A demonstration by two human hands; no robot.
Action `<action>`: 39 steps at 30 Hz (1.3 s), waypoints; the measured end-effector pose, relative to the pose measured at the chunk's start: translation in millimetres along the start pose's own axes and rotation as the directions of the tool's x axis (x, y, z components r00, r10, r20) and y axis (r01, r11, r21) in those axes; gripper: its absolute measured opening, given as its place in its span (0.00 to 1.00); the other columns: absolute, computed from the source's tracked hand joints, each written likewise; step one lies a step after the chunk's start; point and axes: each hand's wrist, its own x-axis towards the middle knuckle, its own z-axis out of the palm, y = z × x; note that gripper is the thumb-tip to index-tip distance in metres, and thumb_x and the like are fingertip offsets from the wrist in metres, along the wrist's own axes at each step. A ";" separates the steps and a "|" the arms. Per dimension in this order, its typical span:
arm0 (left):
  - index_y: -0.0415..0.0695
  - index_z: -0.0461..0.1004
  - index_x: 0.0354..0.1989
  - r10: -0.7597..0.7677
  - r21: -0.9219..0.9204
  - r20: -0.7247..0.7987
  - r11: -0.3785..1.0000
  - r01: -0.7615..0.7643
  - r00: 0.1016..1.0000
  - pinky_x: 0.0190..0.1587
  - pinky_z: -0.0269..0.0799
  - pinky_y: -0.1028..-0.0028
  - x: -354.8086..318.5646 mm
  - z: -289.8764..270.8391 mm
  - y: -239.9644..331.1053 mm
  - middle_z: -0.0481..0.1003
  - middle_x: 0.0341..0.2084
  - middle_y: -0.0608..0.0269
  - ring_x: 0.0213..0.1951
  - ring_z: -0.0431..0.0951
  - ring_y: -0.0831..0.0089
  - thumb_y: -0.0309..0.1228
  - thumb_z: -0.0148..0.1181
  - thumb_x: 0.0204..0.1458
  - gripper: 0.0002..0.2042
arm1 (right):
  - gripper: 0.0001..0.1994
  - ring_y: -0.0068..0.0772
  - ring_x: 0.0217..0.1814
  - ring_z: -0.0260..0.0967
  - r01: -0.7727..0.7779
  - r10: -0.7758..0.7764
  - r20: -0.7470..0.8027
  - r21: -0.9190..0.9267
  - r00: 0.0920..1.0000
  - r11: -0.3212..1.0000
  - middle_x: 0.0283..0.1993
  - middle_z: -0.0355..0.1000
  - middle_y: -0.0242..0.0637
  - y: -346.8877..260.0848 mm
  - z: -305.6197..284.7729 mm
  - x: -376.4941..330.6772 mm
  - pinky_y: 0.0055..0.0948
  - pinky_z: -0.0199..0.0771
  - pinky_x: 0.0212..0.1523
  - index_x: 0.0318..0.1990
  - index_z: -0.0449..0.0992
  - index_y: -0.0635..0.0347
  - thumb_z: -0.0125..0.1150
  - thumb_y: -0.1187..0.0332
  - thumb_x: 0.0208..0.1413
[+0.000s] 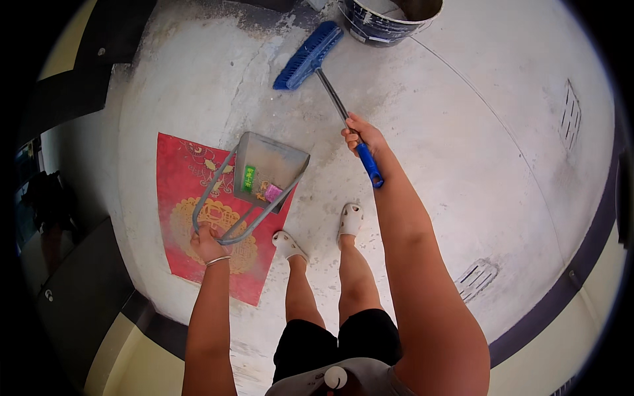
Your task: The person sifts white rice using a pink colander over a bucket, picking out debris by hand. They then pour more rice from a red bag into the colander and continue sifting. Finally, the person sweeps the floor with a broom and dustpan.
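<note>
My right hand (363,135) is closed round the pole of a blue broom (309,57), just above its blue grip end. The broom's bristled head rests out ahead on the pale floor, near a dark bucket. My left hand (209,243) grips the grey looped handle of a dustpan (276,157); a band circles that wrist. In the pan lie a green wrapper (248,178), a pink wrapper (273,192) and some small brownish scraps. The dustpan is over a red mat (178,224) with gold patterns; whether it touches the mat, I cannot tell.
At the top stands the dark bucket (383,30) with something whitish inside. Slotted drain covers (570,115) are set into the floor at right. Dark cabinets (76,290) line the left side. My feet in pale clogs (288,245) stand beside the mat.
</note>
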 end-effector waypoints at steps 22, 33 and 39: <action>0.44 0.56 0.10 0.062 0.036 0.106 0.997 -0.066 0.992 0.18 0.51 0.73 -13.1 16.4 3.5 0.57 0.09 0.67 0.14 0.58 0.76 0.32 0.52 0.46 0.16 | 0.21 0.27 0.14 0.60 0.051 -0.729 -0.440 -0.839 0.524 0.542 0.20 0.62 0.37 -201.8 -175.8 -186.6 0.29 0.65 0.14 0.54 0.56 0.60 0.46 0.80 0.51; 0.45 0.56 0.12 0.043 0.070 0.035 0.997 -0.045 0.998 0.20 0.53 0.72 0.2 -0.4 -4.3 0.56 0.10 0.66 0.15 0.57 0.74 0.33 0.52 0.47 0.16 | 0.35 0.20 0.15 0.55 -0.139 -0.255 -0.559 -0.567 0.789 0.812 0.20 0.59 0.27 98.1 -175.4 -346.9 0.24 0.61 0.16 0.67 0.54 0.36 0.51 0.77 0.52; 0.45 0.57 0.12 0.043 0.006 0.020 0.999 -0.044 0.999 0.19 0.54 0.72 -3.1 1.8 3.7 0.57 0.10 0.65 0.14 0.58 0.74 0.32 0.53 0.48 0.16 | 0.34 0.21 0.14 0.57 -0.092 -0.476 -0.678 -0.622 0.561 0.778 0.19 0.59 0.28 -7.5 -237.0 -406.7 0.24 0.61 0.14 0.68 0.51 0.42 0.51 0.78 0.53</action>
